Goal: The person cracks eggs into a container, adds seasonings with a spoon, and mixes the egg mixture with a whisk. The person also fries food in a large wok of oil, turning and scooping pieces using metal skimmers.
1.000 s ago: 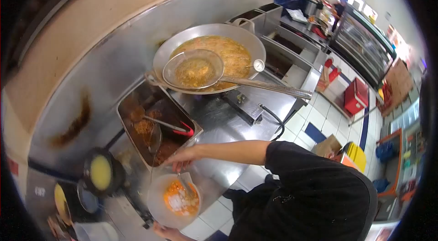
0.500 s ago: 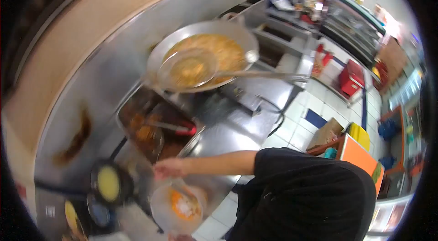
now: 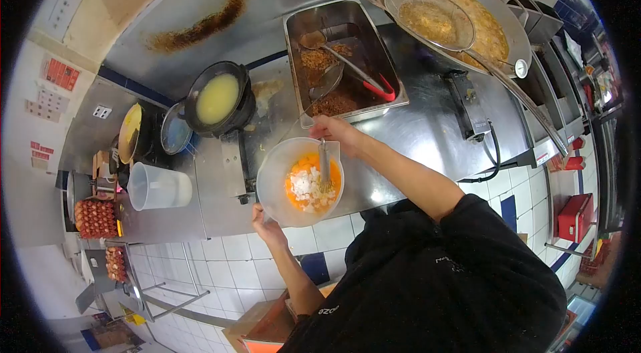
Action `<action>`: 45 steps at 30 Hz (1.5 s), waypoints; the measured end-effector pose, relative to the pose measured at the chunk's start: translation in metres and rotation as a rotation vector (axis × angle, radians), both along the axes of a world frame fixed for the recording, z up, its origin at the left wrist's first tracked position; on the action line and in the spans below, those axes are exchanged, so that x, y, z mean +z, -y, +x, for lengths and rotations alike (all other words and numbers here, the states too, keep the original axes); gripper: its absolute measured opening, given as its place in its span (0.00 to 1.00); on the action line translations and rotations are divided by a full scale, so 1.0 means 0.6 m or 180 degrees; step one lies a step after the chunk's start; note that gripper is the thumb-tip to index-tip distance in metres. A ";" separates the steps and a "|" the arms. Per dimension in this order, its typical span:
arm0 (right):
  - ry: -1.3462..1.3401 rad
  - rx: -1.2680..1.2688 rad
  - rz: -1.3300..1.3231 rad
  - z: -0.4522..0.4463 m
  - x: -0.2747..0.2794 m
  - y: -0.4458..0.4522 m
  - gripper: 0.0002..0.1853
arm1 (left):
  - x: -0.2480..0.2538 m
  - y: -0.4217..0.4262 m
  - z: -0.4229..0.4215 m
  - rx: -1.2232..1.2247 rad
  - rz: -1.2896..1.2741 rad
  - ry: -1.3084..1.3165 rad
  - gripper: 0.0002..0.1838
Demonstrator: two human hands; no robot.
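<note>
A translucent plastic container point(image 3: 275, 176) holds orange-yellow egg mixture point(image 3: 312, 164) topped with white powder point(image 3: 305, 185). The metal whisk point(image 3: 325, 169) stands in it. My right hand point(image 3: 332, 130) is closed around the upper end of the whisk handle, over the container's far rim and close to the deep metal tray. My left hand point(image 3: 269, 227) grips the container's near left side, its fingers curled at the wall. Part of each grip is hidden.
The deep tray point(image 3: 395, 99) holds brown food, a ladle and red-handled tongs. At the right sits a wok point(image 3: 517, 32) of bubbling oil with a strainer point(image 3: 427, 18). A black pan point(image 3: 248, 107), a translucent pitcher point(image 3: 160, 186) and egg trays point(image 3: 97, 219) are at the left.
The view has swung left and down, so the wok appears farther right and the egg trays show. My left hand, nearly out of frame before, is visible; both hands stay at the container.
</note>
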State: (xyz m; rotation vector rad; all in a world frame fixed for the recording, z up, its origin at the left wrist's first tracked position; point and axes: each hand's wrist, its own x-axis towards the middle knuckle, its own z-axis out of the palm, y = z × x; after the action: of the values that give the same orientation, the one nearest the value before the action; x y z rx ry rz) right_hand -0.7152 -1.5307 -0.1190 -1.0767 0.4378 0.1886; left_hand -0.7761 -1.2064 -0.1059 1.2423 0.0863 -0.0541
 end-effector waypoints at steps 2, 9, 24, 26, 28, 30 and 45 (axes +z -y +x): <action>-0.0454 0.0498 0.0710 0.015 0.017 0.002 0.30 | -0.006 -0.002 0.002 -0.0043 0.0041 0.0026 0.14; -0.0065 0.0693 0.1430 0.095 0.023 -0.003 0.32 | -0.011 -0.009 0.003 -0.0023 0.0269 0.0043 0.11; -0.0165 -0.0558 -0.0697 -0.103 0.131 0.096 0.07 | 0.093 -0.001 -0.021 0.0794 0.1545 0.0888 0.24; -0.0060 -0.0090 -0.1627 -0.178 0.206 0.111 0.12 | 0.118 0.024 -0.034 0.0753 0.1809 0.1026 0.26; 0.0054 0.0318 -0.2561 -0.228 0.212 0.121 0.17 | 0.144 0.057 -0.044 0.0652 0.2033 0.1240 0.28; 0.0365 0.0626 -0.4323 -0.265 0.192 0.125 0.23 | 0.163 0.095 -0.054 0.0301 0.2338 0.1544 0.34; -0.0034 0.0471 -0.3350 -0.314 0.188 0.138 0.19 | 0.166 0.156 -0.067 -0.0167 0.2657 0.2186 0.39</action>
State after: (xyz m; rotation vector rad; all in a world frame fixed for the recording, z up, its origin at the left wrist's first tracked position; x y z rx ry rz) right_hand -0.9035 -1.6137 -0.0065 -2.1444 0.4714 0.0848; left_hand -0.8163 -1.2997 -0.0062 2.0284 -0.5745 0.4012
